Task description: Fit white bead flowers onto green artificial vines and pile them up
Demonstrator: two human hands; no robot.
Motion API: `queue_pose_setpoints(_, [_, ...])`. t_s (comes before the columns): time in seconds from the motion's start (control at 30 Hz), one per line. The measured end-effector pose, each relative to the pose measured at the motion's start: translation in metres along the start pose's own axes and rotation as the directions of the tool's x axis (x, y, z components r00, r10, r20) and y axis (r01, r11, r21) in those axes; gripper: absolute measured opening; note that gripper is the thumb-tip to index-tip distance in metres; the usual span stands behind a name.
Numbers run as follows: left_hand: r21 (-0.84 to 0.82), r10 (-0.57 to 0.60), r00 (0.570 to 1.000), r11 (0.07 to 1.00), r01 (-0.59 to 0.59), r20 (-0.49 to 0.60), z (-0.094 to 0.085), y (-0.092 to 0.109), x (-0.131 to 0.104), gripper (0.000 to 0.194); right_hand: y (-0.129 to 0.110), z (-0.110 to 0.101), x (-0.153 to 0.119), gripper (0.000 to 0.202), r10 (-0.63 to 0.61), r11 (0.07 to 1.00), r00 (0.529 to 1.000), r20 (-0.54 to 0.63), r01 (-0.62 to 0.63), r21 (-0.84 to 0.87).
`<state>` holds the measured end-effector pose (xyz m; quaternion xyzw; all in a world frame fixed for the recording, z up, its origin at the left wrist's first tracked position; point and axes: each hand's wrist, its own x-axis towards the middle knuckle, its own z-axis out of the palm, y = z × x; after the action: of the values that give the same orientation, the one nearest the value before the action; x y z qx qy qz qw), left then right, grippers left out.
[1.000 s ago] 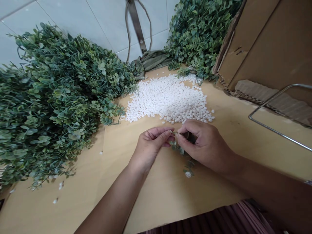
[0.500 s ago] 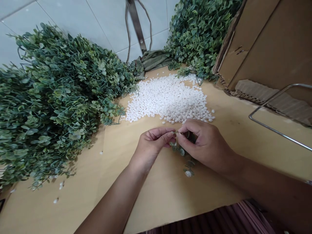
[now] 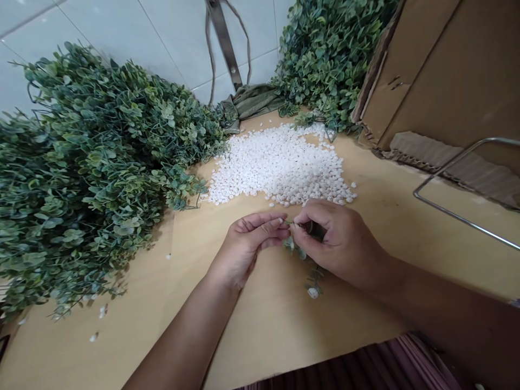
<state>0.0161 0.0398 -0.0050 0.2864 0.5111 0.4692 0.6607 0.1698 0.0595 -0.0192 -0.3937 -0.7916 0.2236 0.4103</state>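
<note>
My left hand pinches a thin green stem tip with a tiny pale piece at it, which is too small to make out well. Close beside it, my right hand is closed on the stem of a green leafy sprig. The sprig hangs below the fingers, with a small white flower at its lower end. Part of the stem is hidden by the right fingers. Just beyond both hands lies a wide pile of small white pieces.
A large heap of artificial greenery fills the left side. More greenery stands at the back, beside a cardboard box. A bent metal wire juts in at right. Loose white pieces lie on the board at left.
The two hands are slightly farther apart, and a bit more green stem shows between the fingertips. The left hand has shifted a little left.
</note>
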Motion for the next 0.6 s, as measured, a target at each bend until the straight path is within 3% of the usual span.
queue_pose_setpoints(0.6, [0.029, -0.002, 1.0, 1.0, 0.001, 0.023, -0.0005, -0.0033, 0.0012, 0.022, 0.0002, -0.0001, 0.0, 0.011, -0.038, 0.999, 0.999, -0.019, 0.038, -0.016])
